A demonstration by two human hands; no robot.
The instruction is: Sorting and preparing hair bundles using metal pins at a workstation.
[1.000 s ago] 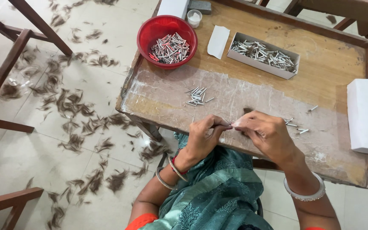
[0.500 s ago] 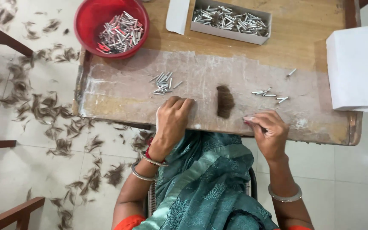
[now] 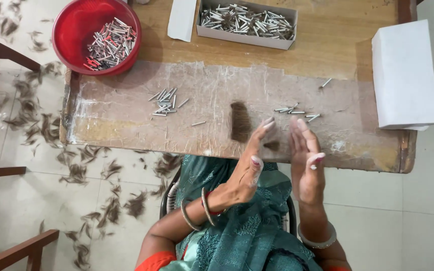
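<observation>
A bright red bowl (image 3: 76, 30) is filled with silver tubes (image 3: 109, 46), some tipped in red, while plain silver ones are held in a pale grey cardboard box (image 3: 247, 36) and scattered as loose silver pins (image 3: 166, 102) over the whitish, streaked sheet (image 3: 126, 108) by which the honey-brown wooden table (image 3: 327, 45) is covered. A dark brown tuft of hair (image 3: 240, 122) is seen on that sheet, matched by brown clippings (image 3: 51, 130) strewn on the cream tiled floor (image 3: 428, 211), and a plain white block (image 3: 404, 75) is seen at the table's edge. Teal cloth (image 3: 247, 236) with a darker leaf-like print is worn over orange sleeves (image 3: 154, 262), with silver bangles (image 3: 197, 213) and pale pink nail varnish on the fingers (image 3: 255, 161).
</observation>
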